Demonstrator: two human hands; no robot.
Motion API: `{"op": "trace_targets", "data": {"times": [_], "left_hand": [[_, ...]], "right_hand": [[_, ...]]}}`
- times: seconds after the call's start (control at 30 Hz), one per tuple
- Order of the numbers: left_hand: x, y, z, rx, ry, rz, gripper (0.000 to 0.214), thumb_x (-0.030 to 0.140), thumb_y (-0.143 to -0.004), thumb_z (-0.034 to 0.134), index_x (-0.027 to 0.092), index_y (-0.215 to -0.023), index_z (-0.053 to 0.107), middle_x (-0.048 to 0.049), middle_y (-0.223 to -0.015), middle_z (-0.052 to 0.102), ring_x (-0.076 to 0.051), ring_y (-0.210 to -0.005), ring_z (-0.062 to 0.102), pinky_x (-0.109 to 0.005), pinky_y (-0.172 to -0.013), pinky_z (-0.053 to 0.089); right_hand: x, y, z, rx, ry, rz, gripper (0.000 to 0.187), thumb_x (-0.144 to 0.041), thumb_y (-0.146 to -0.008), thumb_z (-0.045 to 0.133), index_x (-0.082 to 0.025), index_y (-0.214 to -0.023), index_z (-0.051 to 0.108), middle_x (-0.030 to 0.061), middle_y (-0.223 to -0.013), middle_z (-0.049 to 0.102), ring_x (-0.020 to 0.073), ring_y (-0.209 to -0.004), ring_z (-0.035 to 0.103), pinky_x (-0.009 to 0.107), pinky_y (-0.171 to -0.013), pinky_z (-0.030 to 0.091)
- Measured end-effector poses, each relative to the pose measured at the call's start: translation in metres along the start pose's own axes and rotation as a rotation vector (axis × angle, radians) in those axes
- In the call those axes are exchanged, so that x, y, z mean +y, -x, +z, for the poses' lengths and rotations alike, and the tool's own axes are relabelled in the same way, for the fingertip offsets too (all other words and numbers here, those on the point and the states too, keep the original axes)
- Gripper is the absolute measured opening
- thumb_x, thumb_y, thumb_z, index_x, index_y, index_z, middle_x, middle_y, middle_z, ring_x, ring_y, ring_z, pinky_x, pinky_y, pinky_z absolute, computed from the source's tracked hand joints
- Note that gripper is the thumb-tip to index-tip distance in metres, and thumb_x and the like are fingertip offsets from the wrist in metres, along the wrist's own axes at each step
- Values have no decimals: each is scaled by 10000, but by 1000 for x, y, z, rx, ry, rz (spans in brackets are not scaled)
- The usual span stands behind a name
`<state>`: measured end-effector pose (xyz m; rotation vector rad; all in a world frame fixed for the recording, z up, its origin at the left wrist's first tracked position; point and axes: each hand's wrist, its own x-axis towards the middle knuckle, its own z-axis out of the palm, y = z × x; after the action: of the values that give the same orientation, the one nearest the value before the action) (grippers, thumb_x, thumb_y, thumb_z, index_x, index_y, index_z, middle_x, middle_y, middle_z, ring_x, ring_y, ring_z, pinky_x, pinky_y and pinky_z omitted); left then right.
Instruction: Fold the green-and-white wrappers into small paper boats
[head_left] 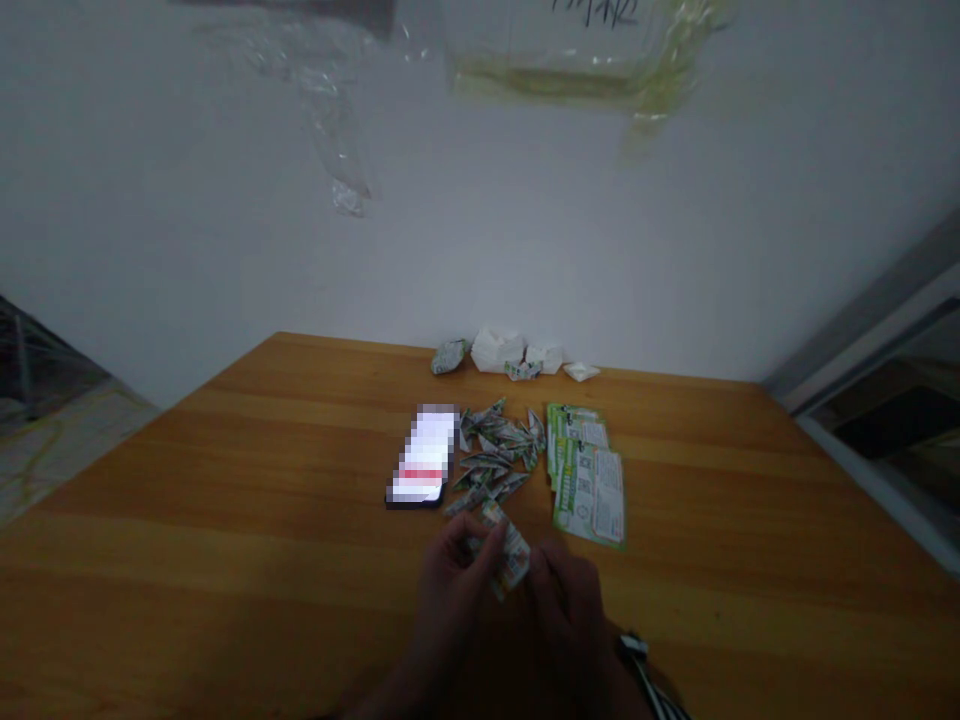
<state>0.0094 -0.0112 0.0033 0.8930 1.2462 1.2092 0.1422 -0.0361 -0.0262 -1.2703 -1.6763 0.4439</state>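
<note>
Between my two hands, above the near part of the wooden table, is a small folded piece of printed paper (511,558) in white, green and orange. My left hand (457,565) pinches its left side between thumb and fingers. At its right edge, the closed fingers of my right hand (566,590) grip the paper too. Just beyond my hands lies a loose pile of folded paper pieces (495,450). To the right of the pile are several flat printed leaflets (591,490), green and white, overlapping one another.
A phone (424,455) with a lit, blurred screen lies left of the pile. Along the wall stand white folded paper shapes (496,350) and a crumpled printed piece (449,356). The wooden table (262,480) meets a wall with peeling tape (555,85).
</note>
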Motion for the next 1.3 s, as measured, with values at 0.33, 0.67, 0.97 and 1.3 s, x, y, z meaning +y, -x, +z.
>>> {"op": "trace_targets", "data": {"times": [0.33,0.67,0.97,1.3], "left_hand": [[6,4,8,47,117,-60,409,370,-624,808,222,-820,482,62,-551,670,-134,-457,615,-202,-451,484],[11,9,8,-5,89,5,471,310,-702,755,233,-1032,428,69,-576,669,-124,-487,620,-185,-474,490],[9,11,8,-32,88,5,476,343,-693,763,235,-1038,454,68,-573,657,-129,-480,615,-185,-466,473],[8,2,4,-121,112,-22,562,316,-687,784,208,-1147,480,54,-563,653,-126,-472,607,-180,-463,460]], "right_hand": [[-1,6,5,6,-48,144,331,-228,-910,381,-211,-579,387,-58,-485,386,97,-422,391,226,-420,263],[2,-4,-1,-76,-163,219,346,-326,-902,466,-195,-582,458,-49,-523,420,108,-484,406,216,-453,314],[0,-9,-7,-101,-244,223,390,-385,-911,454,-173,-588,512,-41,-523,432,107,-497,400,210,-470,327],[3,-11,-13,-133,-162,101,368,-325,-919,458,-156,-621,592,-14,-529,555,117,-486,498,210,-490,370]]}}
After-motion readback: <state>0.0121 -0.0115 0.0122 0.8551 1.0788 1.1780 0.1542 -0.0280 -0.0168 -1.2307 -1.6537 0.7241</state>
